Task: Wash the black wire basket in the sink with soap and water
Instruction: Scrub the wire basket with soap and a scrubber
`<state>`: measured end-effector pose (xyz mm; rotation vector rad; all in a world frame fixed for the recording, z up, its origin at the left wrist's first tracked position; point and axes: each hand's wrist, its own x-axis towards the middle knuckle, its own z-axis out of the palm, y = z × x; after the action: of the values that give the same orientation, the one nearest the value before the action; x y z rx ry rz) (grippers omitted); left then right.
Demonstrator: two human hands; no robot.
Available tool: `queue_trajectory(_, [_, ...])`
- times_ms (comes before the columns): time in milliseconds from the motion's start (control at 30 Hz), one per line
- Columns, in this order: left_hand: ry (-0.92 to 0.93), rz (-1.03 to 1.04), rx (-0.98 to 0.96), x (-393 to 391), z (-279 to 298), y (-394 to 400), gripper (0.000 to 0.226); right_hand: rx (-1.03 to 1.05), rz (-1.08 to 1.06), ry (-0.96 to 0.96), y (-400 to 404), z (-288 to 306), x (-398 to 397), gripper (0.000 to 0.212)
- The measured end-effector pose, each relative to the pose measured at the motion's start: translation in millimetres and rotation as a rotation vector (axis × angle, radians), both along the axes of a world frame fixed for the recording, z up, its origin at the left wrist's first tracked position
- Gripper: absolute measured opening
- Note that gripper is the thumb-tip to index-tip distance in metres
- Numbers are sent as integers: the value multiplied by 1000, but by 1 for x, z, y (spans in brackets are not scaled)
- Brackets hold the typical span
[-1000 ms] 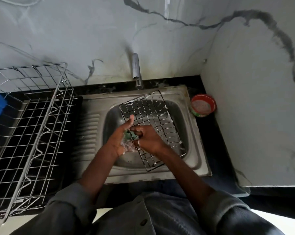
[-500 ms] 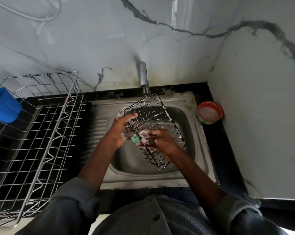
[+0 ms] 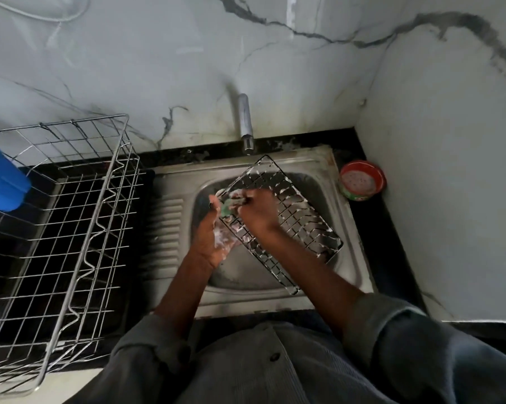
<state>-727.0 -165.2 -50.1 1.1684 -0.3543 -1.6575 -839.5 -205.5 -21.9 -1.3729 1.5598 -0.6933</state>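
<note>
The black wire basket (image 3: 286, 217) sits tilted over the bowl of the steel sink (image 3: 345, 228), its grid flecked with white soap foam, 1 corner up near the tap at 12 o'clock and the opposite end low toward 5 o'clock. The left hand (image 3: 213, 237), soapy across the palm, holds the basket's left edge at about 9 o'clock of the grid, fingers curled against the wires. The right hand (image 3: 257, 212) lies on top of the basket, fingers bent around a green scrub pad (image 3: 225, 207) and pressing it on the rim at the 10 o'clock corner. The chrome tap (image 3: 245, 123) stands at 12 o'clock of the sink. A red bowl of soap (image 3: 362, 180) rests on the black counter at 2 o'clock. A large silver dish rack (image 3: 62, 234) fills the 9 o'clock side, with a blue cup (image 3: 2, 179) against its far-left wall.
</note>
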Motion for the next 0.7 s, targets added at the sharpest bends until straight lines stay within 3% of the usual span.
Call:
queue_trajectory(67, [71,-2,-69,-1,-7,4,136,-8,144,143,4,1,6,29])
queue_trajectory(167, [86,-22,-111,0,-12,8,136,11,307,228,3,6,-5,30])
queue_trajectory(267, [40,26,-27,1,-13,12,147,-107,283,435,2,9,-13,37])
queue_trajectory(333, [59,51,0,2,-20,12,140,-143,283,530,5,8,-10,39])
queue_trajectory(467, [21,164,-8,-3,-24,9,105,-146,373,513,11,3,4,40])
queue_trajectory(533, [3,185,11,-4,-22,4,106,-151,361,527,8,7,5,37])
queue_trajectory(600, [11,183,32,-9,-17,3,109,-95,294,474,0,9,5,35])
queue_trajectory(700, [36,166,-11,-13,-17,-1,89,-48,256,361,-7,9,9,28])
